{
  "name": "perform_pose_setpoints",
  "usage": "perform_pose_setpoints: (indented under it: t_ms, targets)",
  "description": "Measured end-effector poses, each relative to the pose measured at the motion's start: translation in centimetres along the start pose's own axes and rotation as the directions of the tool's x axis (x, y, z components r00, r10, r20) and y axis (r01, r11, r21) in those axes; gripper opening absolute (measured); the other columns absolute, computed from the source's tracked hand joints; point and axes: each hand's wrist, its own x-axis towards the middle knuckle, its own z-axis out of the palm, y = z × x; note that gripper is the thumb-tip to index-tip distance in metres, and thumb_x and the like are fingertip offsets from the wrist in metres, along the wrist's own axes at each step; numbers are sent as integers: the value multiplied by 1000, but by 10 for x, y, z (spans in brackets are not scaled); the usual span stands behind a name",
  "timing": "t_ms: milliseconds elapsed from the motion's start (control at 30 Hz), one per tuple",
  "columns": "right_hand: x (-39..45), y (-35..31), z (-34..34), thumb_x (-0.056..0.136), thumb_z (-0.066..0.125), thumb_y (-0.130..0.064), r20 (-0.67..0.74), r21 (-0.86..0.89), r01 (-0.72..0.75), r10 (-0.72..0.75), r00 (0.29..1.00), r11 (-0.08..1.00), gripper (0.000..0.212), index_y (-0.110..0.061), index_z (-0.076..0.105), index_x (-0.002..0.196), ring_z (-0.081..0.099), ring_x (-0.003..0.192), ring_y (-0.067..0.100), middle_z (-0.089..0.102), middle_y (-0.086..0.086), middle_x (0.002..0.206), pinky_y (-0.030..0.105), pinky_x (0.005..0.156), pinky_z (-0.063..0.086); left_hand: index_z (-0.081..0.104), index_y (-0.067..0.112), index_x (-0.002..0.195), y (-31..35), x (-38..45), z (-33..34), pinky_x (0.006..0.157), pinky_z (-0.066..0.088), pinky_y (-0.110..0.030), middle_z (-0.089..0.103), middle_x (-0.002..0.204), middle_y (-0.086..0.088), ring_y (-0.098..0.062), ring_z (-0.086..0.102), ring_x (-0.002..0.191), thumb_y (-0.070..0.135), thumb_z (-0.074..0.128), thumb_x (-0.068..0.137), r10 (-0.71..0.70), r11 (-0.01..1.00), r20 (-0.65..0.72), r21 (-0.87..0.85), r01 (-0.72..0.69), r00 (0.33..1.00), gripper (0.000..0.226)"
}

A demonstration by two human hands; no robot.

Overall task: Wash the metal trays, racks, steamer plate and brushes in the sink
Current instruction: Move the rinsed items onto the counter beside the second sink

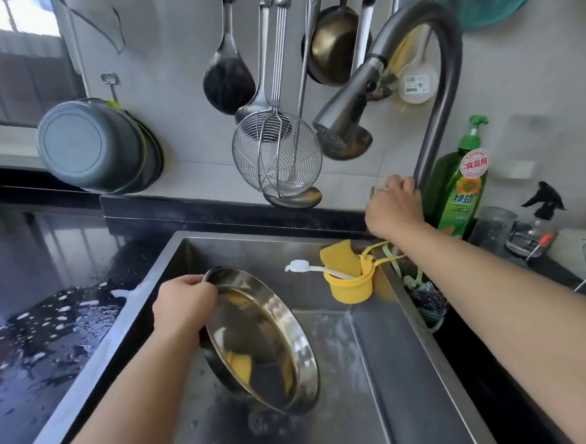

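A round shiny metal tray (pixel 257 340) stands tilted on its edge inside the steel sink (pixel 396 370). My left hand (pixel 183 304) grips its upper rim, fingers curled over the edge. My right hand (pixel 395 207) reaches to the back of the sink and wraps around the base of the grey faucet (pixel 430 138), where the lever is hidden under my fingers. No water runs from the spray head (pixel 339 126). A white brush (pixel 308 267) lies across a yellow holder (pixel 352 285) with a yellow sponge (pixel 340 256) in it.
Green dish soap bottle (pixel 458 191) stands right of the faucet, with a glass jar (pixel 494 225) and a spray bottle (pixel 538 220) beside it. Ladles and a wire skimmer (pixel 277 154) hang on the wall. Grey basins (pixel 98 146) lean at back left. The black counter (pixel 33 323) is wet and foamy.
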Motion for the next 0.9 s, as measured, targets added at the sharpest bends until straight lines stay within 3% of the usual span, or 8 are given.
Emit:
perform_pose_setpoints:
  t_ms: [233, 333, 367, 433, 500, 567, 733, 900]
  targets:
    - [1, 2, 12, 96, 56, -12, 235, 115, 42, -68, 970, 992, 54, -8, 45, 149, 26, 138, 35, 28, 6, 159, 48, 106, 47, 83, 24, 81, 0, -3, 2, 61, 55, -40, 74, 71, -11, -31, 67, 65, 5, 57, 64, -37, 996, 118, -73, 45, 992, 36]
    - [-7, 11, -17, 101, 53, -24, 128, 343, 23, -72, 989, 939, 44, -16, 53, 144, 38, 136, 34, 42, 10, 153, 43, 100, 46, 82, 22, 82, 0, -6, 0, 63, 58, -40, 76, 73, -11, -30, 70, 67, 1, 58, 71, -25, 999, 125, -42, 31, 992, 34]
    - [-14, 9, -38, 102, 53, -27, 65, 578, -5, -40, 997, 816, 41, -19, 54, 143, 45, 135, 29, 49, 7, 148, 42, 105, 43, 82, 23, 84, 0, -7, 0, 64, 59, -39, 76, 75, -11, -30, 72, 70, 0, 59, 73, -24, 999, 137, -27, 28, 990, 34]
    - [-32, 0, -91, 102, 54, -37, 37, 946, -39, 11, 999, 321, 33, -26, 60, 133, 54, 127, 17, 61, -3, 135, 41, 110, 40, 81, 24, 91, -1, -5, 2, 68, 62, -38, 78, 81, -10, -29, 74, 77, 1, 61, 79, -18, 1000, 157, 12, 16, 987, 33]
    - [-44, -13, -139, 101, 57, -42, 30, 998, -35, -97, 995, -50, 25, -25, 64, 118, 62, 120, 16, 69, -3, 123, 40, 109, 43, 79, 25, 104, -2, -3, 4, 69, 63, -38, 78, 86, -7, -27, 76, 80, 2, 62, 84, -7, 999, 158, 47, 0, 987, 35]
    - [-41, -28, -166, 99, 62, -42, 37, 977, -68, -152, 988, -203, 27, -19, 64, 112, 67, 113, 22, 71, 0, 112, 41, 103, 52, 76, 24, 114, -5, -2, 6, 58, 58, -34, 78, 90, -7, -26, 75, 77, 2, 62, 87, 1, 996, 189, 82, -17, 982, 38]
    - [-24, -56, -171, 102, 55, -42, 63, 995, -55, 95, 993, -85, 23, -21, 62, 107, 69, 100, 21, 70, 5, 110, 45, 92, 59, 70, 22, 125, -9, 0, 12, 53, 53, -31, 77, 94, -9, -25, 75, 74, 4, 62, 92, 12, 994, 255, 102, -39, 967, 39]
    - [-60, -62, -125, 103, 54, -37, 48, 990, -56, 61, 997, 129, 22, -17, 65, 101, 70, 95, 23, 72, 8, 105, 49, 92, 57, 73, 21, 118, -14, 5, 18, 76, 64, -47, 79, 94, -9, -31, 77, 85, 4, 62, 91, 2, 1000, 245, 9, -4, 969, 34]
